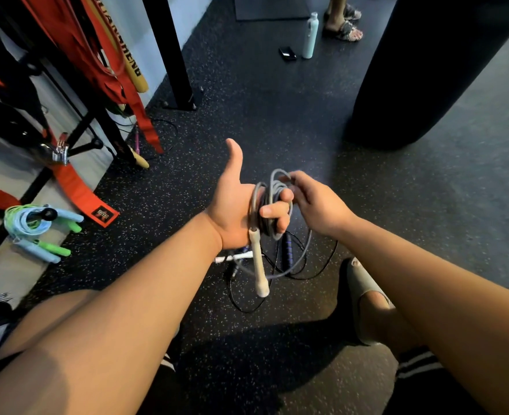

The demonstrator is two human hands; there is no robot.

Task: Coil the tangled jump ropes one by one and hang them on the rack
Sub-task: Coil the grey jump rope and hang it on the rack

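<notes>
My left hand (235,205) is held out palm up, thumb raised, with its fingers curled round several loops of a grey jump rope (272,190). The rope's cream handle (259,265) hangs down below that hand. My right hand (316,202) pinches the top of the grey loops. On the floor under my hands lies a tangle of ropes (280,265) with a purple-banded handle and a white handle. Two coiled ropes, blue and green (34,226), hang on a peg of the black rack (76,139) at the left.
Red straps (76,49) and yellow-handled gear hang on the rack. A black post (178,55) stands behind it, a large black punching bag (427,67) at the right. A bottle (310,35), a phone and another person's sandalled feet are at the far end. My foot (364,298) is near the tangle.
</notes>
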